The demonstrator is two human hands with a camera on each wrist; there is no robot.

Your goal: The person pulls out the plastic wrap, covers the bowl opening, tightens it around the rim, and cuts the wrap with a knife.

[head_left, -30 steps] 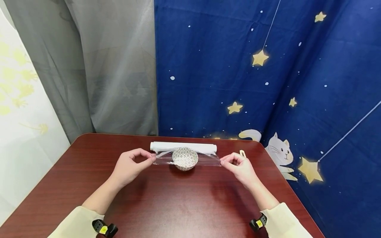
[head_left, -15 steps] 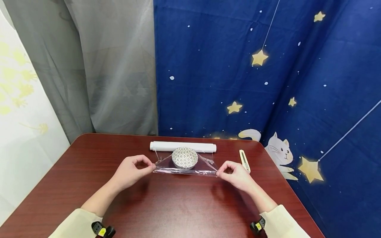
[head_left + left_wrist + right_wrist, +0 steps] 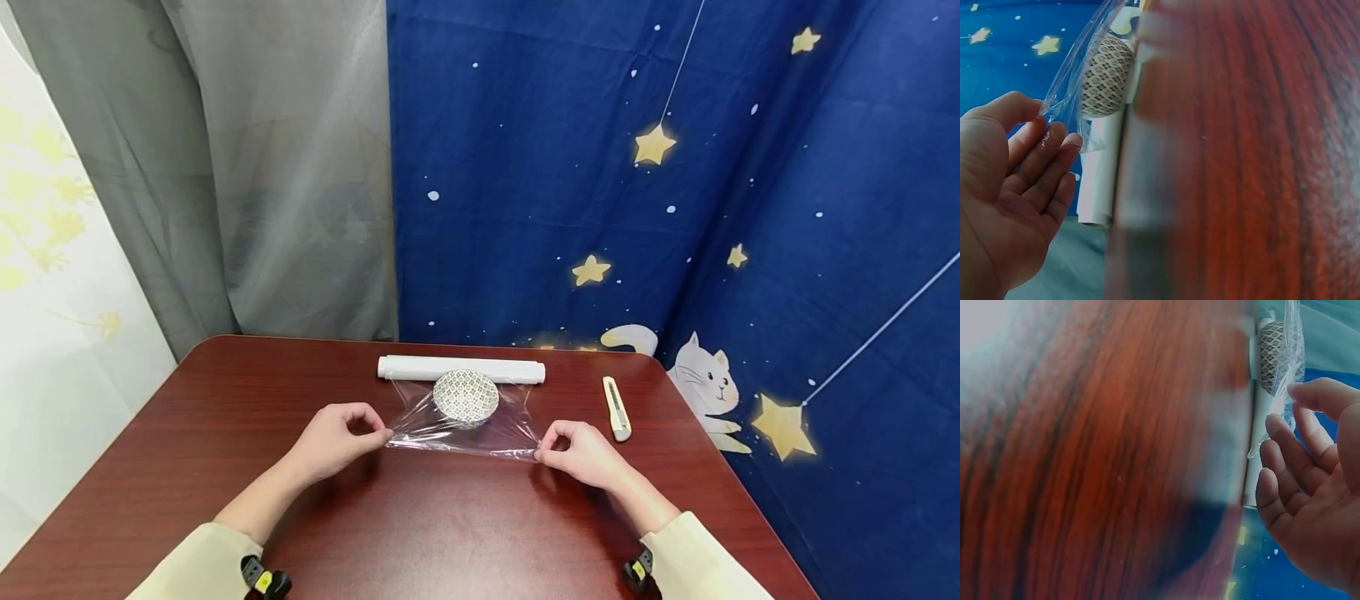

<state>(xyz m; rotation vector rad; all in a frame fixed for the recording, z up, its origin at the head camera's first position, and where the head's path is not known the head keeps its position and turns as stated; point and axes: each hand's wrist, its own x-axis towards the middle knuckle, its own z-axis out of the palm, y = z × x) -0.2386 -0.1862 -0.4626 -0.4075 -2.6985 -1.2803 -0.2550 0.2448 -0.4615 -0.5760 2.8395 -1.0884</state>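
A clear sheet of plastic wrap lies stretched over a small patterned bowl and down in front of it. My left hand pinches the sheet's near left corner between thumb and forefinger. At the near right corner, my right hand pinches it the same way. In the left wrist view the film runs up from the fingertips past the bowl. The right wrist view has the gathered film at the thumb, with the other fingers loosely bent.
Behind the bowl lies a white roll, near the far edge of the dark red wooden table. A cream utility knife lies to the right, beyond my right hand. Grey and blue curtains hang behind the table.
Both hands have come lower and nearer, pulling the plastic wrap forward and down over the bowl. The right hand has also moved inward, leaving the utility knife fully visible.
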